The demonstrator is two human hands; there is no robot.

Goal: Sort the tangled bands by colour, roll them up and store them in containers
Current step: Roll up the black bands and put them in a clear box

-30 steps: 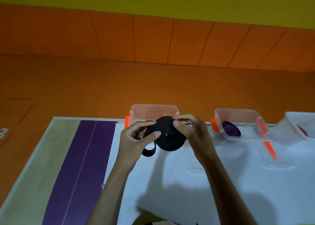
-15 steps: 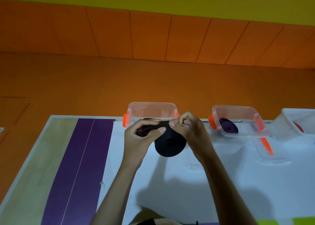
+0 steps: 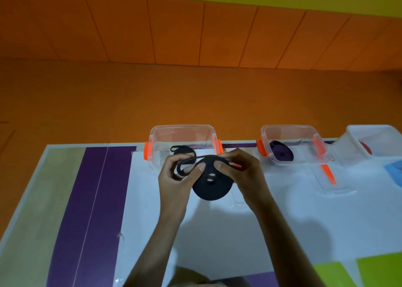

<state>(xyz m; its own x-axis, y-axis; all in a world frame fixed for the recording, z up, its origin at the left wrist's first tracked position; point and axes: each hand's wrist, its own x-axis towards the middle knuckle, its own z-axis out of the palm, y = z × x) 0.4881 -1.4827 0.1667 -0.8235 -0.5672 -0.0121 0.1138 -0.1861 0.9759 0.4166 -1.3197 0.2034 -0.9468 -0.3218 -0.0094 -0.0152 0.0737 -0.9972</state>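
Hands, left hand, right hand, side by side, thumbs on black roll.

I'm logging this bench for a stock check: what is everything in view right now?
table: one, white with purple stripe, foreground
left container: one, clear, orange clips, table's far edge
middle container: one, clear, orange clips, right of the left container
right container: one, whitish, far right
stored roll: one, black, inside left container
purple roll: one, purple, inside middle container
band roll: one, black, held over the table
lid: one, clear, flat before the middle container
green sheets: two, green, near right corner
left hand, right hand: two, both holding the band roll
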